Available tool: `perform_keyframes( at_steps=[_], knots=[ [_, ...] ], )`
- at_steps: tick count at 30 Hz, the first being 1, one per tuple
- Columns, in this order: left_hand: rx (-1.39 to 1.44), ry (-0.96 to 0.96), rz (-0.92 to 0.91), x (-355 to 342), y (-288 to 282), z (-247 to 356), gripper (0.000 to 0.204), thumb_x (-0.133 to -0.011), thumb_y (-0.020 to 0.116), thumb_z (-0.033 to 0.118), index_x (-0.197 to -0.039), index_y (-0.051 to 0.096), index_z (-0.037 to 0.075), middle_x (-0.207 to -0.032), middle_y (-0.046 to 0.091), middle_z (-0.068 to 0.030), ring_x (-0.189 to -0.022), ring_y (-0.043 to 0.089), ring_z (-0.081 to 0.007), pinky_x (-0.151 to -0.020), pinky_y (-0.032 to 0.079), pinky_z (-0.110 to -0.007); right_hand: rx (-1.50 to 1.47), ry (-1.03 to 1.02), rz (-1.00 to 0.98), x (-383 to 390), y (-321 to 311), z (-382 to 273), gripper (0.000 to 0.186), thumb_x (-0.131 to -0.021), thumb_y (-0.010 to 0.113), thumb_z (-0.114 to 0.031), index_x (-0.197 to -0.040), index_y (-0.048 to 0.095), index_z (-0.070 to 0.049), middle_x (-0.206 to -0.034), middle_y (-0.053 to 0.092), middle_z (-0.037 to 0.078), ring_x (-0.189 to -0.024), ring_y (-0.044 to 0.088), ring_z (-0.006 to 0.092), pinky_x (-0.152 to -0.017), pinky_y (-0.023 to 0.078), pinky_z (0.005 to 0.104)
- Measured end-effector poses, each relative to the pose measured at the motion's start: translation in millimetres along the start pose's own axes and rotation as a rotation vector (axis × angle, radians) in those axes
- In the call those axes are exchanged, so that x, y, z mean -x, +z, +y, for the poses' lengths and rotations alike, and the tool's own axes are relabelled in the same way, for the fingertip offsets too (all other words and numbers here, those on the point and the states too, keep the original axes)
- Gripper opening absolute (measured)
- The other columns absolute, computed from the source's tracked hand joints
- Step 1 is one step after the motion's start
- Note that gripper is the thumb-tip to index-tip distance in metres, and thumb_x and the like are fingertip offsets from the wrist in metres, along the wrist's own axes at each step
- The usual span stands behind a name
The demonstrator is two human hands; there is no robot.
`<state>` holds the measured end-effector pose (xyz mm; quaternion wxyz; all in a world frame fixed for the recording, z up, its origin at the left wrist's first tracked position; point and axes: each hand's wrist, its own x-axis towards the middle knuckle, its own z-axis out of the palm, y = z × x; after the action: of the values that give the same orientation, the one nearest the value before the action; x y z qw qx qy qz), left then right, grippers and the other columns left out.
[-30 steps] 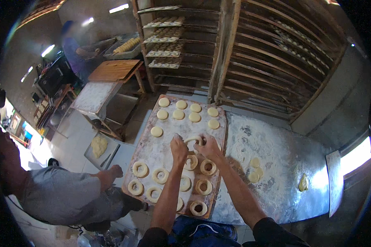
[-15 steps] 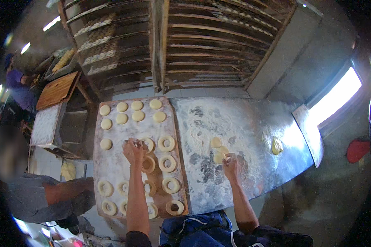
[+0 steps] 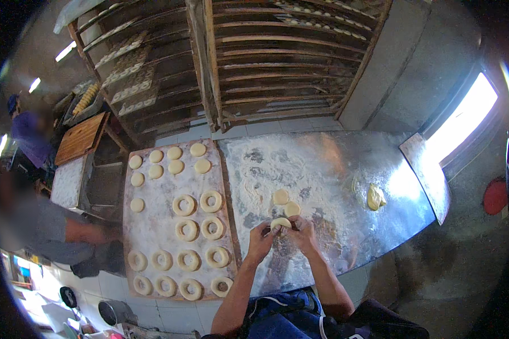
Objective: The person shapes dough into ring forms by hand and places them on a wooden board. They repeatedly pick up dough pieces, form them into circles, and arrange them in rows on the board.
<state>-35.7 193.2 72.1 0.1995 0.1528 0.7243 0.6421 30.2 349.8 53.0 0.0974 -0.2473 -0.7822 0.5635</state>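
Note:
Both my hands meet over the floured metal table (image 3: 333, 169), pinching one pale dough piece (image 3: 280, 223) between them. My left hand (image 3: 262, 237) grips its left side and my right hand (image 3: 303, 231) its right side. Two more round dough pieces (image 3: 280, 196) lie on the table just beyond my fingers. To the left lies a floured board (image 3: 152, 226) with several ring-shaped dough pieces (image 3: 211, 201) in rows and several flat round discs (image 3: 174, 167) at its far end.
A lump of dough (image 3: 374, 197) sits on the table's right part. Wooden racks (image 3: 277, 56) with trays stand behind the table. A person in grey (image 3: 45, 231) stands left of the board, another in purple (image 3: 28, 133) farther back.
My left hand has left the board and come right onto the table. Both hands now hold one dough piece together. The view has shifted right.

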Motion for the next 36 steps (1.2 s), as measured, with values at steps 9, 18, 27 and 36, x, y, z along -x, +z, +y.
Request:
perform_keyframes(
  at_steps=[9,18,27,36],
  knots=[
    [0.314,-0.005,0.162,21.4,91.3,-11.6,0.027,-0.095,0.061,0.014,-0.117,0.055,-0.002,-0.102,0.067,-0.0111,-0.091,0.066,-0.0183,-0.072,0.054,-0.031,-0.078,-0.086,-0.2,16.4,-70.1,-18.2,0.06,-0.075,0.068,-0.003,-0.13,0.045,-0.01,-0.096,0.068,0.014,-0.091,0.067,0.0212,-0.078,0.052,0.0362],
    [0.804,0.114,-0.092,43.3,142.9,-13.1,0.034,-0.09,0.06,0.003,-0.121,0.048,0.01,-0.12,0.058,-0.0096,-0.105,0.062,-0.022,-0.084,0.054,-0.036,-0.293,0.06,-0.511,2.1,-132.9,7.4,0.051,-0.098,0.042,-0.046,-0.123,0.053,-0.004,-0.096,0.063,0.011,-0.085,0.062,0.0226,-0.077,0.049,0.0349],
    [0.004,0.189,0.47,31.4,179.8,-8.9,0.031,-0.098,0.043,0.033,-0.106,0.052,0.005,-0.084,0.06,-0.0088,-0.081,0.063,-0.0262,-0.067,0.047,-0.04,-0.49,0.137,-0.331,7.3,-121.5,62.0,0.056,-0.096,0.047,-0.051,-0.081,0.065,0.0,-0.076,0.065,0.01,-0.065,0.06,0.023,-0.061,0.046,0.0343],
    [0.039,0.001,0.479,39.7,183.7,-35.9,0.04,-0.098,0.046,0.038,-0.081,0.053,0.002,-0.065,0.054,-0.0079,-0.057,0.053,-0.02,-0.051,0.046,-0.035,-0.304,0.222,-0.431,30.3,-111.5,36.0,0.06,-0.099,0.041,-0.055,-0.081,0.061,-0.001,-0.068,0.053,0.001,-0.063,0.046,0.011,-0.058,0.042,0.0299]
  ],
)
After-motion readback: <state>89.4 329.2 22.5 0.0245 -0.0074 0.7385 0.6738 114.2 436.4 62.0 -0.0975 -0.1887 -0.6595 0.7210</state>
